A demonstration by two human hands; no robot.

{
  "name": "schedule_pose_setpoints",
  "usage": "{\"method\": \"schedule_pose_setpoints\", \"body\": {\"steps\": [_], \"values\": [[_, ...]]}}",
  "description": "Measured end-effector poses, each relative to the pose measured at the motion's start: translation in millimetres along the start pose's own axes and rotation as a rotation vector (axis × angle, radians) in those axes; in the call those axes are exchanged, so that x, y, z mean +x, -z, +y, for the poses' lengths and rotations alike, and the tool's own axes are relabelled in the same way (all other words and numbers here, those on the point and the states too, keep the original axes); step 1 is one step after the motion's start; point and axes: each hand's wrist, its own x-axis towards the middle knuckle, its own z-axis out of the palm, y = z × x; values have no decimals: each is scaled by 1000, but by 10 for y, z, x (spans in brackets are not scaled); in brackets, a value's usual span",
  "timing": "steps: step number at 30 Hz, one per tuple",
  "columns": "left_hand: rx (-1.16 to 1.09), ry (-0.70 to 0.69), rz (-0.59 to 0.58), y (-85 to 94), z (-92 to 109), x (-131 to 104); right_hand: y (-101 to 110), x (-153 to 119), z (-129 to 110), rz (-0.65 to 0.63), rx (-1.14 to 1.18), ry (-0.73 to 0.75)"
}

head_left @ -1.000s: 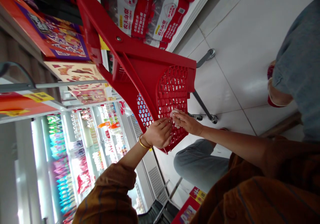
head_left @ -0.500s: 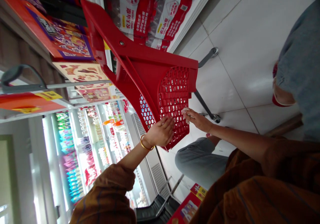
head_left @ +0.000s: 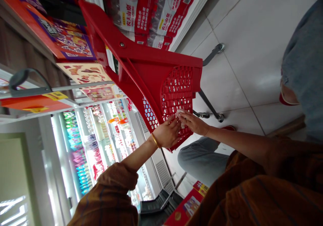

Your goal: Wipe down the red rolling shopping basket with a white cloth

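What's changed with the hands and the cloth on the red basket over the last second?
The right hand slid the white cloth out to the basket's edge half a second ago and has now brought it back across the mesh, beside the left hand. The left hand stayed pressed on the mesh, and the cloth stayed in the right hand's grip. The basket barely shifted.

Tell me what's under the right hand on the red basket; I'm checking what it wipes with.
A small white wad peeks out from under the right hand, pressed to the red basket mesh. Fingers cover most of it, so cloth or tissue cannot be told.
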Motion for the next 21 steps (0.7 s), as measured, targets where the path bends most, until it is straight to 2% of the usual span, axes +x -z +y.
{"method": "schedule_pose_setpoints", "body": {"steps": [6, 13, 17, 21], "values": [[12, 12, -17, 0, 27, 7, 43, -299, 250, -39, -63, -26], [11, -11, 7, -87, -12, -50, 142, -608, 489, -30, -41, -171], [40, -23, 129, -185, -36, -88, 111, -476, 389, 37, -1, -178], [40, -43, 298, -271, -43, -157, 62, -111, 95, 65, 0, -69]]}}
